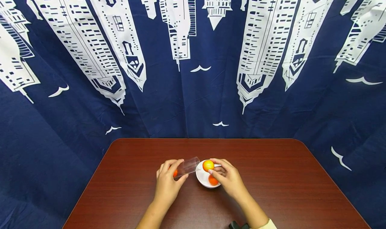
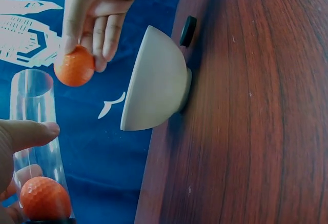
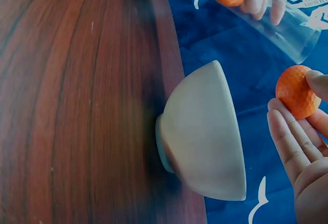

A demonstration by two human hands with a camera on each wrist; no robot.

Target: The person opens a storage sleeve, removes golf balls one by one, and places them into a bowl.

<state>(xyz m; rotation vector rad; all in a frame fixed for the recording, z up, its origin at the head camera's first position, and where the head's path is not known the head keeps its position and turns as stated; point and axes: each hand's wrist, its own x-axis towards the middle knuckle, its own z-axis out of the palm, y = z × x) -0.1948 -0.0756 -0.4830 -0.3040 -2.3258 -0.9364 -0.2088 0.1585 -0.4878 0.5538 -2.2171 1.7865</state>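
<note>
My left hand (image 1: 167, 181) grips a clear plastic tube (image 1: 189, 166), which tilts with its open mouth toward the bowl. At the tube's bottom end sits an orange golf ball (image 2: 45, 198). Between thumb and fingers, my right hand (image 1: 230, 178) pinches another orange golf ball (image 1: 208, 165), held above the white bowl (image 1: 202, 179) and near the tube's mouth. A further orange ball (image 1: 213, 180) lies inside the bowl in the head view; the bowl's wall hides it in both wrist views.
The bowl stands on a reddish-brown wooden table (image 1: 126, 175). A small black object (image 1: 238, 225) lies at the near edge, and a black disc-like thing (image 2: 188, 31) shows beyond the bowl in the left wrist view. A blue skyline-print cloth (image 1: 163, 105) hangs behind the table.
</note>
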